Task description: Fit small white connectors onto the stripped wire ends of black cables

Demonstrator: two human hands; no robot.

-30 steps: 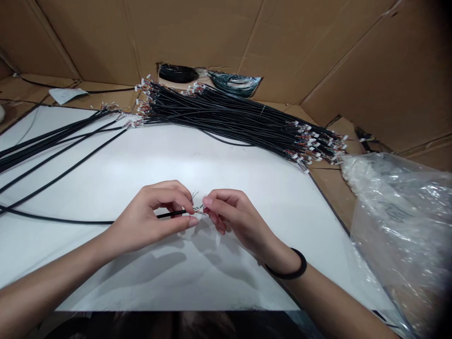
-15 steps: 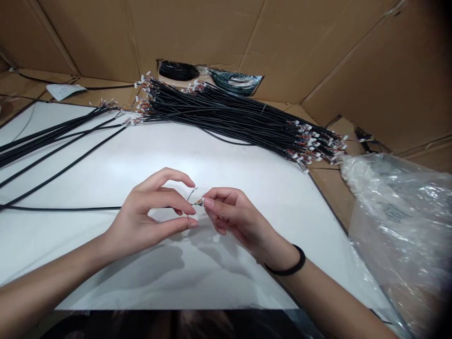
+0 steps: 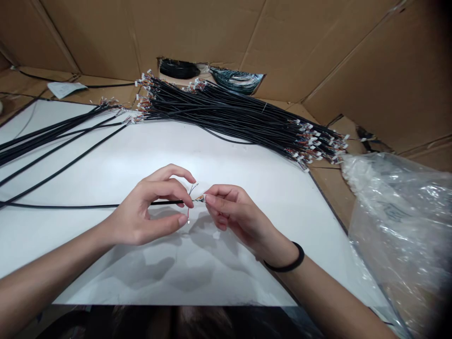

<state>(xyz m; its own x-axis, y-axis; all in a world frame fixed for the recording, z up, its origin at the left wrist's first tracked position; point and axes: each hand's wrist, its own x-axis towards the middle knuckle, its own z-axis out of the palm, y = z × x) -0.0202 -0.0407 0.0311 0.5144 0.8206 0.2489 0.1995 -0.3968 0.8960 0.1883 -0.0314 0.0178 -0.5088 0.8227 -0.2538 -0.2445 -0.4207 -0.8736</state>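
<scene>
A black cable (image 3: 88, 206) runs in from the left and passes behind the fingers of my left hand (image 3: 151, 205). That hand is open around the cable's end, thumb and fingers apart. Thin coloured wires (image 3: 198, 200) fan out of the sheath; a red wire (image 3: 188, 214) with a small bright tip hangs down, and dark loose wires (image 3: 193, 188) point up near the index fingertip. My right hand (image 3: 235, 209) pinches a small white connector (image 3: 205, 197) between thumb and index finger, with several of the wires running to it. The fingers hide most of the connector.
Behind my hands lies a large bundle of black cables (image 3: 219, 110) with white connectors at both ends. More black cables (image 3: 52, 134) lie at the left. A clear plastic bag (image 3: 402, 226) is at the right. Cardboard walls (image 3: 212, 28) enclose the white tabletop (image 3: 169, 146).
My left thumb has drawn away from the red wire, which now hangs free with its tip showing. The left hand has moved up slightly; the right hand still pinches the connector.
</scene>
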